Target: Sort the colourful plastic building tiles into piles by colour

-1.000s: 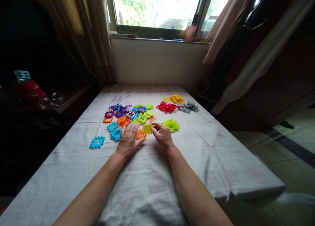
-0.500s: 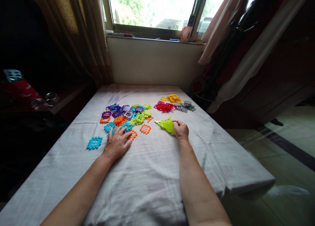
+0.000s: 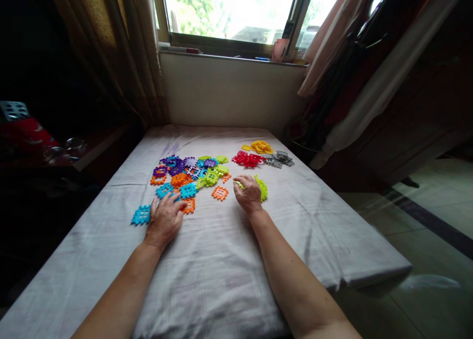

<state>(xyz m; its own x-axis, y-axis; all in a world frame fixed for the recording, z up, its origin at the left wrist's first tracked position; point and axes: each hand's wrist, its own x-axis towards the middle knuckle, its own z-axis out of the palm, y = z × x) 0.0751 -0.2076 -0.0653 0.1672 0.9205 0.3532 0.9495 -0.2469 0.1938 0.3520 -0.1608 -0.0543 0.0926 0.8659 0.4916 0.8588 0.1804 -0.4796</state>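
Observation:
My left hand lies low over the cloth with its fingers spread. Its fingertips rest at an orange square interlocking tile and partly cover a blue tile beyond. Beside its knuckles lies a separate blue tile. My right hand hovers over a small heap of lime-green tiles, hiding most of it. Its thumb and fingers are bent but apart, with nothing visibly gripped. Left of it an orange window-like tile lies flat.
A mixed pile of purple tiles, orange, blue and lime-green ones spreads at centre left. Farther right sit red tiles, yellow tiles and grey tiles. A pale cloth covers the table.
My right hand has let go of the green heap's right side and moved left over it. My left hand has drawn back left, and the orange tile under its fingers has shifted left.

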